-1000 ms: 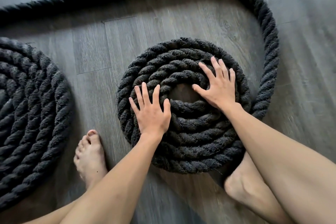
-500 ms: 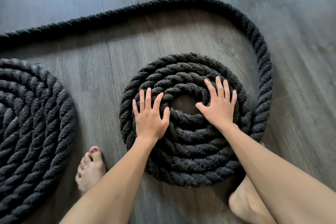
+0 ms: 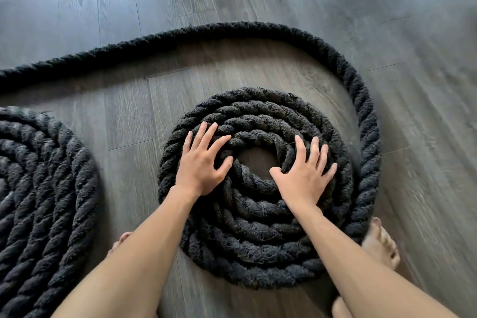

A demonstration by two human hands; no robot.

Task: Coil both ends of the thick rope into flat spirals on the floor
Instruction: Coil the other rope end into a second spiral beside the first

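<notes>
**Turning the second rope spiral flat**

Left of the middle spiral [image 3: 254,214] lies a finished coil [image 3: 44,201]. Our left hand [image 3: 202,166] and right hand [image 3: 304,179] press on it, open-palmed, grasping nothing. We should rotate evenly, feeding the loose rope [image 3: 366,116] snug.

— What colour is the rope [image 3: 258,235] showing?
— It is looking charcoal black, with a twisted diagonal strand pattern and brownish fuzz catching light.
— And the floor [image 3: 129,116]?
— It is showing grey-brown planks with wavy wood grain, turning bluish-grey toward the top.
</notes>
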